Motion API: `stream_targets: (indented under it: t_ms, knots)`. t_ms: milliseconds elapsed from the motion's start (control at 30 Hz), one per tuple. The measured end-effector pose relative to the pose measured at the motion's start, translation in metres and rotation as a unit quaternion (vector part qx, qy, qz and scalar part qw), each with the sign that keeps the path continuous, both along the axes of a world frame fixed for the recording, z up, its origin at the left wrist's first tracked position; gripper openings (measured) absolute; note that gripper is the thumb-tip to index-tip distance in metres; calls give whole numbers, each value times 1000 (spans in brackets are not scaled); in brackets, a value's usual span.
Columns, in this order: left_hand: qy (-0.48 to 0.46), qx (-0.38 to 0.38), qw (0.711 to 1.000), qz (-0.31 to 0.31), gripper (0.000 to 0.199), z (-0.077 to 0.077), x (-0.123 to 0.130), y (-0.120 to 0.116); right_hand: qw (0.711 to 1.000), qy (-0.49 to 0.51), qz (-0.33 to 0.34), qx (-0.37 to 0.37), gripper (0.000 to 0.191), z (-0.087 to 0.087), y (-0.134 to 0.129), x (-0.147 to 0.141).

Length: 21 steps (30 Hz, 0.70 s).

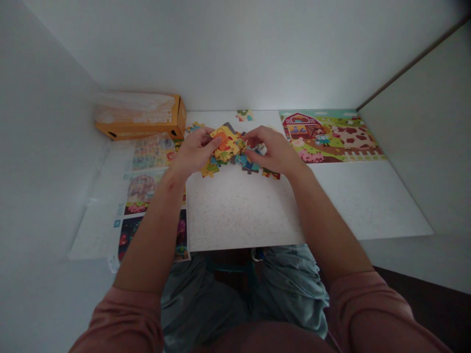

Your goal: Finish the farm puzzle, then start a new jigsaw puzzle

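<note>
Yellow puzzle pieces [224, 142] are gripped by the left hand [194, 152] over a pile [250, 163] on the bench [243, 211], while whether any is held by the right hand [274, 151] cannot be told.

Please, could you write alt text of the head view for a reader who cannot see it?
A person's left hand holds flat yellow jigsaw pieces above a multicoloured pile of pieces on a white table, the right hand at the pile's other side. Farther left lies an orange rectangular box; farther right, a colourful farm picture with a red barn.
</note>
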<state>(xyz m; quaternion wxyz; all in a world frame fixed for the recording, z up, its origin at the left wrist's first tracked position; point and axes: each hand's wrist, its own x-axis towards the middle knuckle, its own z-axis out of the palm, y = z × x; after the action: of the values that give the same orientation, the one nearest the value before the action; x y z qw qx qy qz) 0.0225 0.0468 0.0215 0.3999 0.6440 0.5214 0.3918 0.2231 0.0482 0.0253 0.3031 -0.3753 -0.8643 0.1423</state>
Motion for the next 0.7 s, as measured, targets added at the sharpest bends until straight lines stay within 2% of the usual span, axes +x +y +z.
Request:
stream_targets:
  t_ms: [233, 333, 467, 600, 700]
  knots:
    - [1, -10, 999, -44, 22, 3, 4, -3, 998, -3, -26, -49, 36, -9, 3, -4]
    - [27, 22, 999, -23, 25, 1, 0, -3, 997, 2, -26, -67, 31, -13, 4, -6]
    - [74, 69, 995, 21, 25, -4, -9, 0, 995, 26, -69, -62, 27, -18, 8, 0]
    - [98, 49, 993, 45, 24, -4, -14, 0, 985, 72, -145, -53, 27, -23, 18, 11]
    - [116, 43, 991, 45, 24, 0, -14, -3, 979, 90, -174, -57, 28, -28, 24, 18]
